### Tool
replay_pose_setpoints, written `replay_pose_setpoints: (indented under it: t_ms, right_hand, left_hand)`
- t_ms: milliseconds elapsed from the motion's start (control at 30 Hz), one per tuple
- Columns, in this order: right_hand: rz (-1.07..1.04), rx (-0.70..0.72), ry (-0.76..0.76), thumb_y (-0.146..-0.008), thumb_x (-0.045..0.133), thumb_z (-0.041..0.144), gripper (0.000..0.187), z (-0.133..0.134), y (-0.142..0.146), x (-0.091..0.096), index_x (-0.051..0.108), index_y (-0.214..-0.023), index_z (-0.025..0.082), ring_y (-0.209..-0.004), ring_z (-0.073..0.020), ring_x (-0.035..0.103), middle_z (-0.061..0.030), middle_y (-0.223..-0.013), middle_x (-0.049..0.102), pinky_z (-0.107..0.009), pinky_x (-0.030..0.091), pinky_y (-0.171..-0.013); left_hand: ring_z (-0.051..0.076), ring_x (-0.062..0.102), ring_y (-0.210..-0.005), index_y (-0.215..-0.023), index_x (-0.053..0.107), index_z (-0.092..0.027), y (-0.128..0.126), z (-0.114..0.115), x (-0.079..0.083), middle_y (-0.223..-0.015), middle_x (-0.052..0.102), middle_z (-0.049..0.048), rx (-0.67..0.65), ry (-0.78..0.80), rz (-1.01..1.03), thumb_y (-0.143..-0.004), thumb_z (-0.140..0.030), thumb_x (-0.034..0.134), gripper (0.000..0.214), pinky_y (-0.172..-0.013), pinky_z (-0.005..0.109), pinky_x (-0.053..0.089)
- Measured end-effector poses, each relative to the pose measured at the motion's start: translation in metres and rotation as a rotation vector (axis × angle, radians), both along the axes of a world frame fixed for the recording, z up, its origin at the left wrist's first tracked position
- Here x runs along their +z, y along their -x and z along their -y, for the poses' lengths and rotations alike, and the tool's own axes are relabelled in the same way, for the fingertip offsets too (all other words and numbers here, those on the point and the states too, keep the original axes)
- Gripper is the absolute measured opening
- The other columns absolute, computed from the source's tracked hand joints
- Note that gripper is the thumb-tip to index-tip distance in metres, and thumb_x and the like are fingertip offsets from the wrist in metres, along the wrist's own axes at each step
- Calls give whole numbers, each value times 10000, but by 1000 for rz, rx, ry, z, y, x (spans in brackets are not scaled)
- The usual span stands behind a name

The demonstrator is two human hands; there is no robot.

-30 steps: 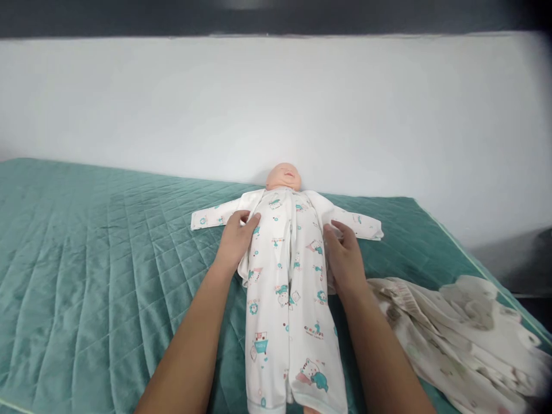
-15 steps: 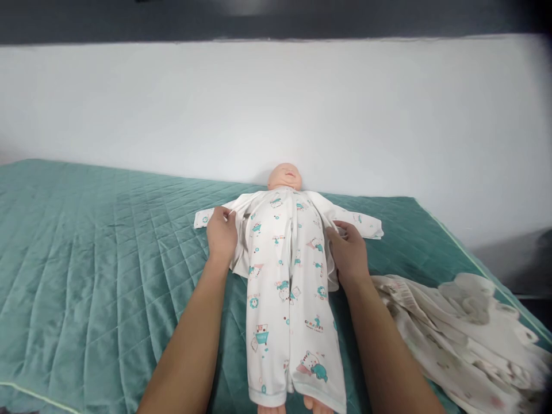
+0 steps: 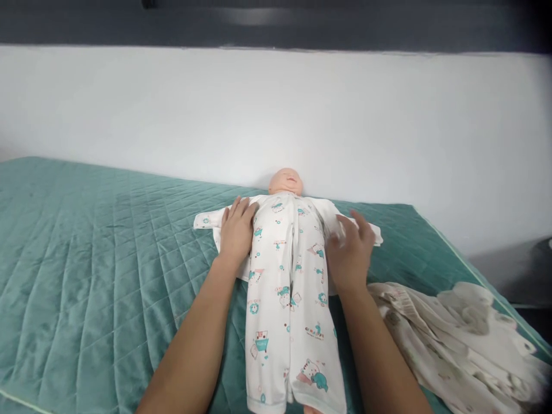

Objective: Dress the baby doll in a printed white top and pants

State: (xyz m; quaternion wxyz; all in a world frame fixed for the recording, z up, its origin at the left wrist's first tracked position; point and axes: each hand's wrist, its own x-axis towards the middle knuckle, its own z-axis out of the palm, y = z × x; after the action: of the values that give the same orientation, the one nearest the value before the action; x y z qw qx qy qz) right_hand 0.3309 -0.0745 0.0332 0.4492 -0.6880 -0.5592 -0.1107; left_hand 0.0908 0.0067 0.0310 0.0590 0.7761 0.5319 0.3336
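Observation:
A baby doll (image 3: 286, 183) lies on its back, head toward the wall, arms spread sideways. Over its body is a white baby romper (image 3: 287, 293) printed with teal and pink animals; a foot just shows below the right leg cuff. My left hand (image 3: 237, 230) rests flat on the cloth at the left side of the doll's chest, fingers stretched out. At the opposite side, my right hand (image 3: 351, 250) hovers by the sleeve and side edge, its fingers spread and slightly blurred. Whether it touches the cloth I cannot tell.
A green quilted cover (image 3: 107, 276) lies under everything. At the right, a crumpled pile of pale cloth (image 3: 457, 339) lies beside my right forearm. Behind the doll's head rises a white wall (image 3: 276, 109) with a dark band along the top.
Both hands have let go of the garment's side edges. The left fingers have straightened onto the cloth by the chest; the right fingers have spread and lifted. The left side cloth has shifted outward.

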Motion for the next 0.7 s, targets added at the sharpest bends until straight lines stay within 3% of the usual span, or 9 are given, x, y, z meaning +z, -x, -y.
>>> replay_pose_setpoints:
  t_ms: [100, 300, 400, 567, 700]
  right_hand:
    - [33, 106, 89, -936, 424, 240, 426, -22, -1, -1, 647, -1299, 238, -1369, -316, 410, -119, -1465, 503, -540, 340, -1152]
    - [113, 76, 231, -993, 369, 262, 439, -63, -19, -6, 688, -1294, 251, -1250, -300, 539, -110, -1336, 655, -552, 302, -1139]
    - [114, 75, 246, -970, 378, 232, 444, -73, -29, -4, 720, -1253, 237, -1169, -281, 603, -97, -1268, 703, -506, 345, -1107]
    - [-56, -54, 400, -898, 435, 243, 433, -80, -50, 3, 774, -1167, 255, -1114, -297, 652, -68, -1212, 740, -437, 460, -974]
    - [-210, -155, 493, -865, 477, 266, 395, -80, -63, 6, 805, -1083, 298, -1064, -298, 676, -33, -1144, 764, -395, 503, -881]
  left_hand:
    - [277, 338, -1519, -1403, 558, -308, 1, -10, -8, -1571, 485, 56, 12, 27, -25, -976, -158, 372, 490, -1252, 561, 207]
    - [281, 455, -1408, -1404, 559, -333, -1, -20, -8, -1514, 546, 66, 76, 16, -56, -995, -210, 368, 468, -1239, 572, 172]
    - [290, 524, -1322, -1354, 605, -337, -2, -26, -5, -1424, 618, 78, 128, 31, -63, -998, -247, 387, 428, -1214, 559, 206]
    - [281, 598, -1211, -1279, 681, -322, 4, -37, -1, -1289, 696, 67, 243, 106, -141, -981, -251, 402, 415, -1110, 470, 356]
    - [281, 617, -1195, -1236, 718, -365, 13, -42, 2, -1261, 720, 28, 353, 200, -107, -958, -247, 422, 424, -1067, 465, 402]
